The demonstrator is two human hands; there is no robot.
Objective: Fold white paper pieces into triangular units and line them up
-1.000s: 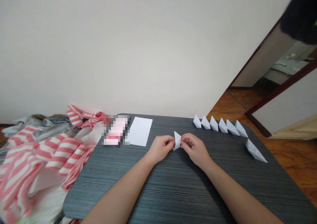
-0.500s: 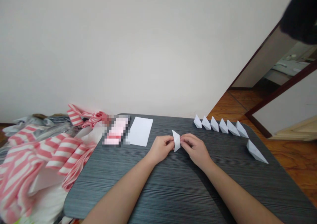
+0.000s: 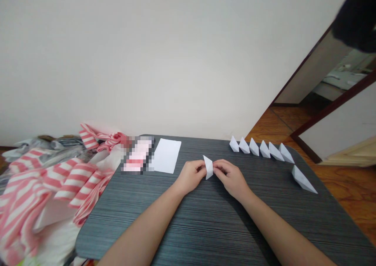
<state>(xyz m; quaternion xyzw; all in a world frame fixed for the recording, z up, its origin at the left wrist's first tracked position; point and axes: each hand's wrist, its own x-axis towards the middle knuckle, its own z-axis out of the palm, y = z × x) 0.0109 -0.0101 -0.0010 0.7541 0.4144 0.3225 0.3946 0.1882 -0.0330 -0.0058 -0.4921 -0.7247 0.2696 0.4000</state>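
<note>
Between my two hands is a small piece of folded white paper (image 3: 208, 167), pointed at its top and held above the dark table (image 3: 194, 223). My left hand (image 3: 191, 176) pinches its left side, thumb and fingers closed. On the opposite side, the closed fingers of my right hand (image 3: 230, 176) grip the paper too. Some fingertips are hidden behind it. To the right, several folded paper boats (image 3: 254, 147) stand in a row along the table's far edge. A larger paper boat (image 3: 302, 180) lies apart, nearer the right edge.
White paper sheets (image 3: 167, 156) lie left of my hands, beside a pixelated pink-and-white item (image 3: 136, 155). Red-and-white striped cloth (image 3: 67, 180) and other fabric are heaped left of the table. A pale wall (image 3: 164, 62) rises behind; a doorway and wooden floor (image 3: 346, 183) are at right.
The folded paper and both hands have barely shifted; the paper is very slightly more to the left and tilted a little. Everything else stays in place.
</note>
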